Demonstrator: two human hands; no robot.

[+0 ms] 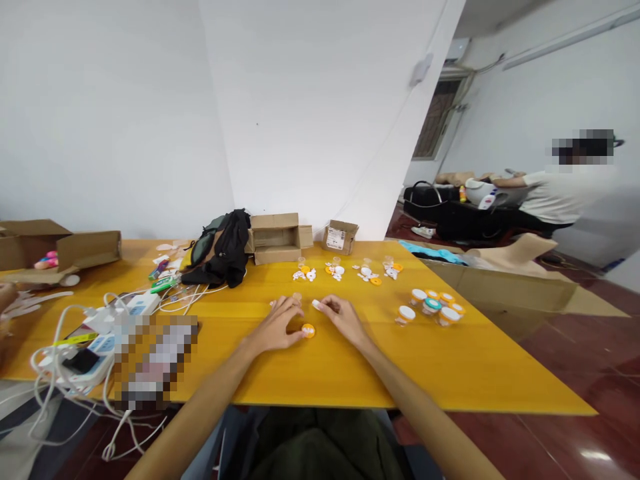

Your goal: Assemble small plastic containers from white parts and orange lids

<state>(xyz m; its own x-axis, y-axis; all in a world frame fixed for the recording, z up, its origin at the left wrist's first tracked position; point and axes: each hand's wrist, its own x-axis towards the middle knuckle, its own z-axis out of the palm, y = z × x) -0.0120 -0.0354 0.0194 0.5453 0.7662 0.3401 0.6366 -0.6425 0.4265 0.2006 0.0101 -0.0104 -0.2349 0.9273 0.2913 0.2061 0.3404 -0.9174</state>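
My right hand (344,319) pinches a small white piece (317,305), which looks like a lid, between thumb and fingertips just above the table. Beside it on the left, my left hand (278,325) has its thumb and fingers apart, with nothing visible in its grip. By the left thumb tip lies an orange lid (309,331) with white bits on it; whether the thumb touches it I cannot tell. A small clear cup (297,297) stands just behind the left fingers, partly hidden by them.
Small groups of clear cups (337,261), orange lids (375,281) and white pieces line the table's back. Several lidded jars (431,305) stand at the right. Power strips (103,353), cables and a pixelated device (163,357) lie left. Behind are a black bag (227,250) and cardboard boxes (277,253).
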